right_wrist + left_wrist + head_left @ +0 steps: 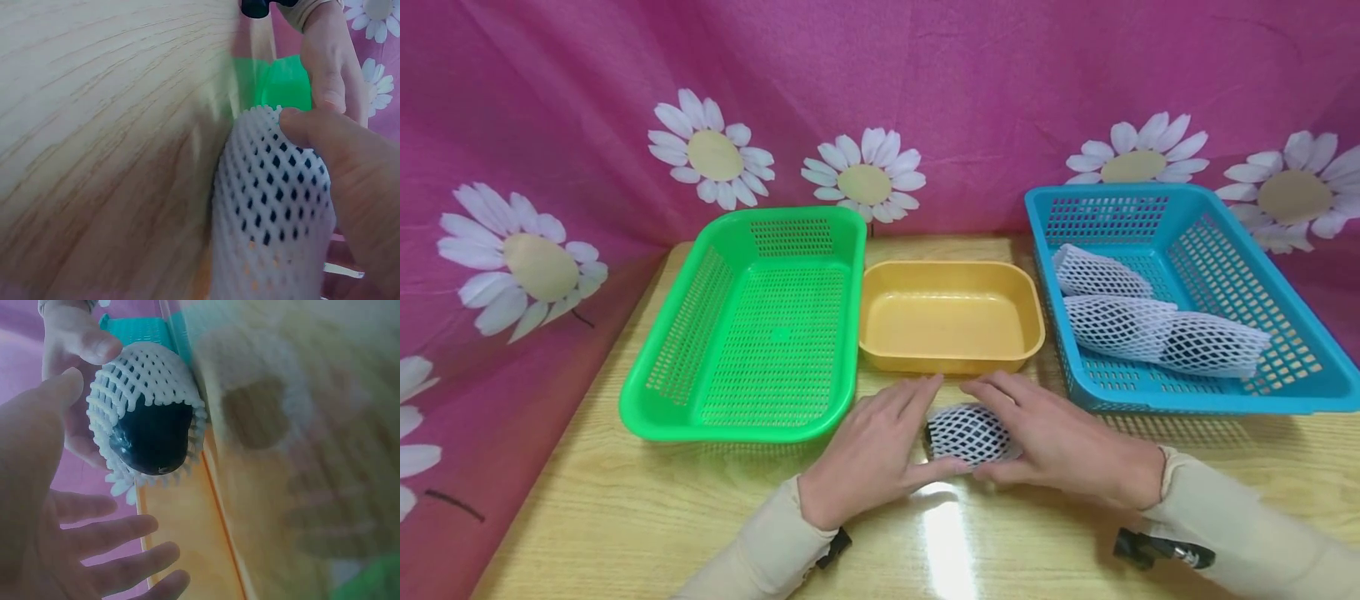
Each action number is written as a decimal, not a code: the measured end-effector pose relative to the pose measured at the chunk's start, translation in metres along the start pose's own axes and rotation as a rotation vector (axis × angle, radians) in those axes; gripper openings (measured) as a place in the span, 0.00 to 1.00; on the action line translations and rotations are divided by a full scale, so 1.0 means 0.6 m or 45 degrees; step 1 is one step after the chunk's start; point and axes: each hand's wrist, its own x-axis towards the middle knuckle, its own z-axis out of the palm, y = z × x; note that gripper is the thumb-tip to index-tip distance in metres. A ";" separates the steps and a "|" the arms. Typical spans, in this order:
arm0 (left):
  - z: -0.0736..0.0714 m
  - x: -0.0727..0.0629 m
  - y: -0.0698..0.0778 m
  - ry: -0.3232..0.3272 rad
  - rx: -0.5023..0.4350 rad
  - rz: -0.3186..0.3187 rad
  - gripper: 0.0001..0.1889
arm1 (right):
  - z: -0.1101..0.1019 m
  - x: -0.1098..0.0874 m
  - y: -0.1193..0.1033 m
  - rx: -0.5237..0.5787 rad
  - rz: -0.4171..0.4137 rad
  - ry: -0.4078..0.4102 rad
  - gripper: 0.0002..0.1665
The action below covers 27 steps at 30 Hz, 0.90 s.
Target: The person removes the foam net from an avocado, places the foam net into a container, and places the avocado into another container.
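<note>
On the wooden table in front of the yellow tub lies a dark, glossy, rounded item in a white foam net sleeve. Its bare dark end shows at the net's opening in the left wrist view; its exact kind is unclear. My right hand grips the sleeve from the right, thumb along the near side and fingers over the far side. My left hand is around the item's left end with fingers extended and spread. In the left wrist view, a gap separates those fingers from the dark end.
A green plastic basket stands at the left, with nothing seen inside. The yellow tub sits between it and a blue basket, which holds several white net sleeves. A pink flowered cloth hangs behind.
</note>
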 end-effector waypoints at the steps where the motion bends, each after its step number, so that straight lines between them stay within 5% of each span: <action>1: 0.001 0.000 -0.001 -0.008 0.006 -0.006 0.51 | 0.002 0.001 0.000 0.004 0.002 -0.006 0.55; 10: 0.004 -0.003 -0.005 -0.066 0.078 0.005 0.35 | 0.022 0.006 0.001 0.013 -0.019 -0.039 0.60; 27: -0.001 -0.006 -0.008 0.019 0.081 0.078 0.18 | 0.040 0.009 0.010 0.063 -0.022 -0.021 0.56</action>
